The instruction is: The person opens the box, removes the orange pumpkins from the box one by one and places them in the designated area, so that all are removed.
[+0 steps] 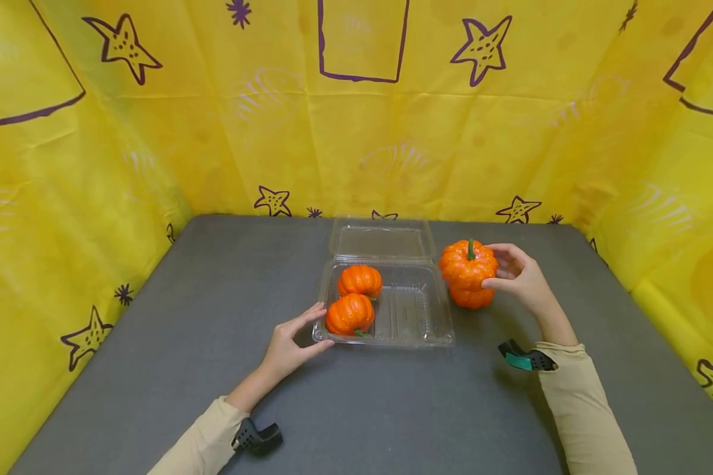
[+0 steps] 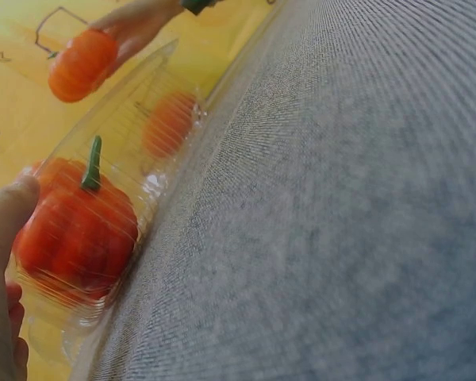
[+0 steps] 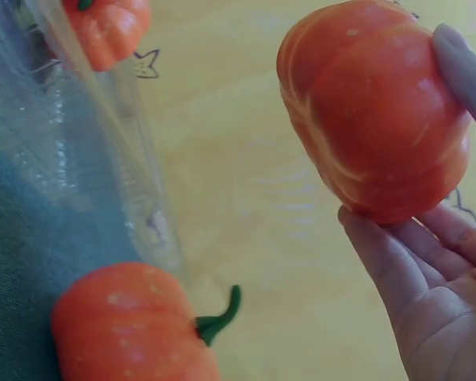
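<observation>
My right hand grips a small orange pumpkin with a green stem, thumb on one side and fingers on the other. In the right wrist view the held pumpkin is raised, and a second pumpkin lies below it. That lower pumpkin is on the table, partly hidden in the head view. My left hand holds the front left corner of an open clear plastic container. Inside its left half sit a rear pumpkin and a front pumpkin, stems toward the right.
The container's hinged lid lies folded back toward the rear edge of the grey table. Yellow cloth printed with starfish surrounds the table at the back and sides. Both wrists wear dark bands.
</observation>
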Available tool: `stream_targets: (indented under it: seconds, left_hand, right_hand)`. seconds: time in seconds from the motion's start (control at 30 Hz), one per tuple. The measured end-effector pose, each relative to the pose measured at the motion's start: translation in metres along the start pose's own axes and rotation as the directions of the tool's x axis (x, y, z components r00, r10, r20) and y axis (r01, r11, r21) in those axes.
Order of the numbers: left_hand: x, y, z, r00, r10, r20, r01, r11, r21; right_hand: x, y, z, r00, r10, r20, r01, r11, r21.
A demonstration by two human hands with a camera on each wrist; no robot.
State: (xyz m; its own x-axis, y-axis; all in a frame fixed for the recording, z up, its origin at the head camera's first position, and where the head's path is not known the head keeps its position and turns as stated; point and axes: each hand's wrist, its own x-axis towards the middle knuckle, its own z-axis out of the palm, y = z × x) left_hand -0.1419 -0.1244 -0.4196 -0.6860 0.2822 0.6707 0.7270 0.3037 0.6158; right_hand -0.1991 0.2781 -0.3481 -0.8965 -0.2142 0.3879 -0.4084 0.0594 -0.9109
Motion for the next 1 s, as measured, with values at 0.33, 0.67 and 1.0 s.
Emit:
stream_targets:
  seconds: [0.33, 0.67, 1.0]
  left_hand:
    - [0.0, 0.0, -0.001, 1.0, -0.004, -0.002, 0.004, 1.0, -0.003]
    - [-0.001, 0.0, 0.0, 1.0, -0.012, -0.002, 0.012, 1.0, 0.0]
    - [0.0, 0.0, 0.0, 1.0, -0.015, 0.0, 0.015, 1.0, 0.001]
  right_hand:
    - [-0.001, -0.01, -0.007, 0.999, 0.039, 0.003, -0.039, 0.999, -0.026]
    - [-0.002, -0.003, -0.021, 0.998, 0.061, 0.022, -0.061, 0.998, 0.024]
    - [-0.007, 0.004, -0.04, 0.996, 0.091, 0.012, -0.092, 0.99, 0.107]
